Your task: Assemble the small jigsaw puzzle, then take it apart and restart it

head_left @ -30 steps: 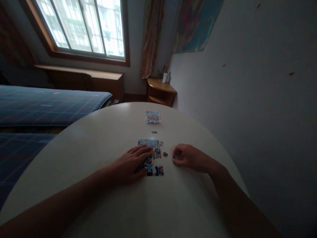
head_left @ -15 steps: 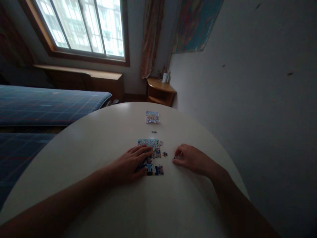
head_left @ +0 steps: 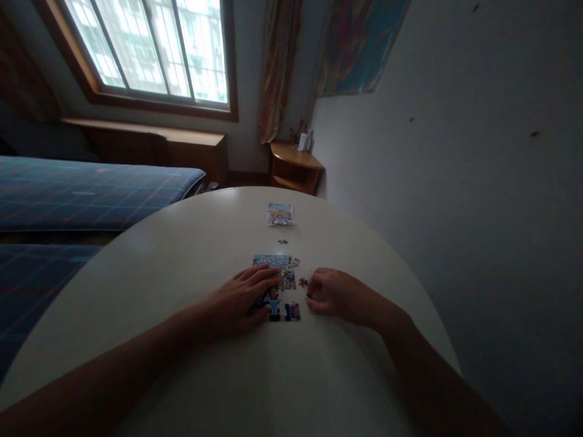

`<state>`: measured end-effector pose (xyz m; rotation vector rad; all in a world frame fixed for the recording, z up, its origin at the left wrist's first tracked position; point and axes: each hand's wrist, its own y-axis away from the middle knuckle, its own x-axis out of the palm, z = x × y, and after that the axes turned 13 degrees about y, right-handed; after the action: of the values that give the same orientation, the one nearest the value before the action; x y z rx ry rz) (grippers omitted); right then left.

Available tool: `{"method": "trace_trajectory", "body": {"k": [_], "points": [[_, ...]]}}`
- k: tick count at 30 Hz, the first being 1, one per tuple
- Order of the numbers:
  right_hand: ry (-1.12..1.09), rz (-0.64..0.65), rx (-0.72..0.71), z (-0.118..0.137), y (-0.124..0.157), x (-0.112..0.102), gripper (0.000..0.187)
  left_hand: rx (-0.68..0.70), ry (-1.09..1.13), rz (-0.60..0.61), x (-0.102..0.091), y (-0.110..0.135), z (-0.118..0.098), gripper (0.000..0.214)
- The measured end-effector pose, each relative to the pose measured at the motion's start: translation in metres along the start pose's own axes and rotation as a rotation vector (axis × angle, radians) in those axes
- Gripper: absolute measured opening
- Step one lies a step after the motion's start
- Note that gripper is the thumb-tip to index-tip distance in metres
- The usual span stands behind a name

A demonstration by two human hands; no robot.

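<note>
Before me spreads a smooth white table (head_left: 191, 243) with a rounded far edge. On it lies a flat, multicoloured, partly assembled jigsaw puzzle (head_left: 286, 278), gapped along its right side. A small dark multicoloured loose piece (head_left: 303, 282) lies just right of it, a second small dark piece (head_left: 283, 241) beyond, and farthest from me, a rectangular, pale-blue printed picture (head_left: 280, 215).

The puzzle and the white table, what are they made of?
The puzzle looks like cardboard, its finish unclear: thin, flat, colourfully printed, with knobbly-edged pieces. The table could be laminate or painted wood, smooth and slightly shiny: light glints near its far edge.
</note>
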<state>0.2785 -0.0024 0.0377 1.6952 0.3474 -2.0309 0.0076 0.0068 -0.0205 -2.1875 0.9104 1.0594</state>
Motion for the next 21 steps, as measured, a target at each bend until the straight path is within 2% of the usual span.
{"method": "trace_trajectory", "body": {"k": [4, 7, 14, 21], "points": [[-0.045, 0.011, -0.012, 0.004, -0.001, 0.003, 0.010, 0.015, 0.011, -0.016, 0.001, 0.000, 0.000, 0.063], [-0.121, -0.002, -0.044, 0.004, -0.001, 0.005, 0.018, 0.018, 0.006, -0.026, 0.001, 0.000, 0.001, 0.063], [-0.348, -0.118, -0.048, 0.015, -0.008, 0.015, 0.013, 0.017, 0.003, -0.023, 0.002, 0.001, 0.002, 0.062], [-0.346, -0.135, -0.037, 0.022, -0.018, 0.031, 0.013, 0.031, 0.009, -0.030, 0.003, -0.001, 0.002, 0.059]]}}
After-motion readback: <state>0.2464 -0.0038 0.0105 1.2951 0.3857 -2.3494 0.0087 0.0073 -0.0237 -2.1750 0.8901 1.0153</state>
